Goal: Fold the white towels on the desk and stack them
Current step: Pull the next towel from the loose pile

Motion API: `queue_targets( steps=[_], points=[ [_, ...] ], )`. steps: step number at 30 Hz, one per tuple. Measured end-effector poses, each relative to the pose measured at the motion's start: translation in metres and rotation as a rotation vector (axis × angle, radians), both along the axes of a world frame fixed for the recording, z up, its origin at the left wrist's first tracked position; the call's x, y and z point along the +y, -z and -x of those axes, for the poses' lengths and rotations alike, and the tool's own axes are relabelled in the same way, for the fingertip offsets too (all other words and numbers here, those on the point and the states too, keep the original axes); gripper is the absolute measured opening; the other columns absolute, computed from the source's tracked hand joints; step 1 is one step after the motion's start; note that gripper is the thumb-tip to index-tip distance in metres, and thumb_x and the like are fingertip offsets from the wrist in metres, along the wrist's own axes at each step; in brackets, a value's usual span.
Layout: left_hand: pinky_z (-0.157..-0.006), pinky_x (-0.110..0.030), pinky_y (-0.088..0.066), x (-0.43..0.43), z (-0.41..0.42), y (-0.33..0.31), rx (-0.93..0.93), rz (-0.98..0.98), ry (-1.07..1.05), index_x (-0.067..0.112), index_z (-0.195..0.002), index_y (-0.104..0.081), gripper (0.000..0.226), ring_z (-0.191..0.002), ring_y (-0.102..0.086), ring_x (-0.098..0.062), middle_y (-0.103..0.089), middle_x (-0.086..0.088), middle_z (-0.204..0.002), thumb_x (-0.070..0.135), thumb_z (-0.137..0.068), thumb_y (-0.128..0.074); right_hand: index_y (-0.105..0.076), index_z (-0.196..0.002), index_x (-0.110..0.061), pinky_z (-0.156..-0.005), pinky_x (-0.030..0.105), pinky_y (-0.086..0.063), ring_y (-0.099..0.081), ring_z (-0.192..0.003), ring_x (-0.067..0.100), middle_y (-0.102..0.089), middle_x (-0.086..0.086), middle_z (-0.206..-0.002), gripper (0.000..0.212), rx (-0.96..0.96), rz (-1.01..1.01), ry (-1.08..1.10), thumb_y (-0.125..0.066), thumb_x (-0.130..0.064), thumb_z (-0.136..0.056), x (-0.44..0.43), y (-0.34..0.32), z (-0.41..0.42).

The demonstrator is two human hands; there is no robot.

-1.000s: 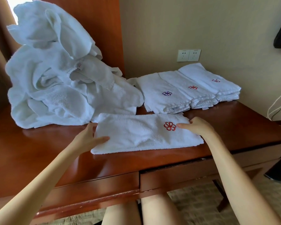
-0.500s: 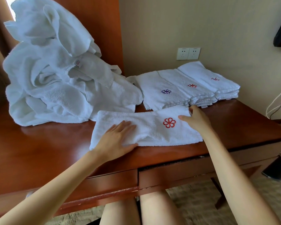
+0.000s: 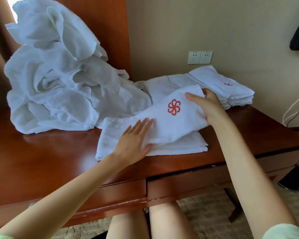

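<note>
White towel: right hand grips raised end, left hand flat, pressing middle

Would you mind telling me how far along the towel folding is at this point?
Done: a stack of folded towels sits at the back right of the desk. In hand: the right hand holds the half-folded towel's logo end raised while the left hand presses it flat. Left: the crumpled heap behind.
</note>
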State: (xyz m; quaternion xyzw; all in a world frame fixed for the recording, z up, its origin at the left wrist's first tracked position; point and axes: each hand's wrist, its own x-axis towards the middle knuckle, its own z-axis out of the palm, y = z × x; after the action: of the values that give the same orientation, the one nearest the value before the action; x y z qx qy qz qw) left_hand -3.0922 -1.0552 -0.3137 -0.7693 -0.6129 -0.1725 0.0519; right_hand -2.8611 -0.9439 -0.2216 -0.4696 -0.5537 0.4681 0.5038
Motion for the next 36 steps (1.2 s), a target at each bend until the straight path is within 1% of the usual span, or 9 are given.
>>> queue_targets(
  steps=[6,12,17,20,25,27,29,32,36],
  points=[
    [-0.118,-0.038,-0.022,-0.022,0.029,-0.03,0.039,-0.235,0.037,0.022,-0.152,-0.022,0.099,-0.143,-0.03,-0.026,-0.032,-0.005,-0.155,-0.018,-0.066,-0.049,-0.054,-0.121,-0.013,-0.071,0.025,-0.051,-0.064,-0.091,0.011,-0.064,0.0,-0.109,0.047,-0.028,0.016,-0.05,-0.077,-0.021,-0.081,0.002,0.013,0.009],
    [-0.122,-0.039,-0.006,-0.036,0.04,-0.01,0.192,0.144,-0.064,0.036,-0.148,0.014,0.087,-0.15,0.0,-0.017,0.002,0.007,-0.162,0.049,-0.091,-0.051,-0.055,-0.123,-0.007,-0.091,0.039,-0.053,-0.064,-0.104,0.022,-0.063,0.01,-0.121,0.045,-0.066,0.179,-0.059,-0.074,-0.016,-0.083,-0.001,0.054,0.01],
    [-0.121,-0.042,0.003,-0.031,0.042,0.0,-0.021,0.171,-0.041,0.045,-0.146,0.022,0.094,-0.147,0.012,-0.009,0.012,0.012,-0.158,0.079,-0.081,-0.037,-0.053,-0.125,-0.012,-0.06,0.024,-0.05,-0.062,-0.081,0.007,-0.064,-0.004,-0.1,0.048,0.043,0.123,0.039,-0.074,-0.018,-0.083,0.007,0.031,-0.003],
    [-0.118,-0.041,0.012,-0.011,0.04,-0.009,-0.159,0.214,0.041,0.049,-0.146,0.017,0.088,-0.144,0.017,0.002,0.013,0.02,-0.157,0.085,-0.078,-0.026,-0.053,-0.123,-0.02,-0.065,0.023,-0.046,-0.059,-0.087,0.004,-0.061,-0.011,-0.099,0.047,-0.04,0.057,0.003,-0.075,-0.027,-0.082,0.013,-0.001,-0.004],
    [-0.119,-0.043,-0.02,0.061,0.036,-0.054,-0.498,0.4,-0.019,0.04,-0.148,-0.022,0.075,-0.142,-0.029,-0.018,-0.036,0.007,-0.152,0.066,-0.083,-0.049,-0.057,-0.118,-0.024,-0.066,0.021,-0.042,-0.061,-0.089,-0.001,-0.064,-0.014,-0.104,0.041,-0.154,-0.07,-0.089,-0.074,-0.032,-0.082,0.011,-0.028,0.008],
    [-0.095,-0.022,-0.046,0.077,0.042,-0.065,-0.571,0.514,0.015,0.041,-0.125,-0.05,0.063,-0.125,-0.052,-0.015,-0.059,0.017,-0.124,0.069,-0.07,-0.058,-0.058,-0.118,-0.026,-0.064,0.018,-0.042,-0.062,-0.086,-0.006,-0.064,-0.015,-0.105,0.04,-0.142,-0.08,-0.09,-0.074,-0.033,-0.082,0.009,-0.033,0.008],
    [-0.079,-0.012,-0.045,0.083,0.057,-0.073,-0.514,0.562,0.022,0.04,-0.104,-0.06,0.055,-0.104,-0.063,-0.003,-0.067,0.026,-0.101,0.072,-0.06,-0.064,-0.059,-0.119,-0.023,-0.073,0.022,-0.048,-0.064,-0.096,0.003,-0.066,-0.01,-0.11,0.042,-0.111,-0.071,-0.088,-0.075,-0.032,-0.081,0.01,-0.032,0.004],
    [-0.083,-0.017,-0.046,0.086,0.086,-0.077,-0.411,0.683,0.018,0.035,-0.104,-0.064,0.062,-0.092,-0.066,0.001,-0.071,0.022,-0.098,0.073,-0.055,-0.072,-0.059,-0.123,-0.018,-0.092,0.032,-0.05,-0.063,-0.107,0.014,-0.067,-0.003,-0.116,0.047,-0.064,-0.025,-0.077,-0.075,-0.03,-0.081,0.011,-0.026,-0.004],
    [-0.079,-0.022,-0.05,0.084,0.115,-0.087,-0.425,0.658,-0.003,0.029,-0.102,-0.07,0.058,-0.088,-0.07,-0.005,-0.074,0.015,-0.096,0.067,-0.059,-0.078,-0.059,-0.125,-0.016,-0.089,0.031,-0.052,-0.064,-0.102,0.013,-0.067,0.0,-0.116,0.049,-0.024,0.029,-0.058,-0.076,-0.028,-0.081,0.016,-0.01,-0.006]
  ],
)
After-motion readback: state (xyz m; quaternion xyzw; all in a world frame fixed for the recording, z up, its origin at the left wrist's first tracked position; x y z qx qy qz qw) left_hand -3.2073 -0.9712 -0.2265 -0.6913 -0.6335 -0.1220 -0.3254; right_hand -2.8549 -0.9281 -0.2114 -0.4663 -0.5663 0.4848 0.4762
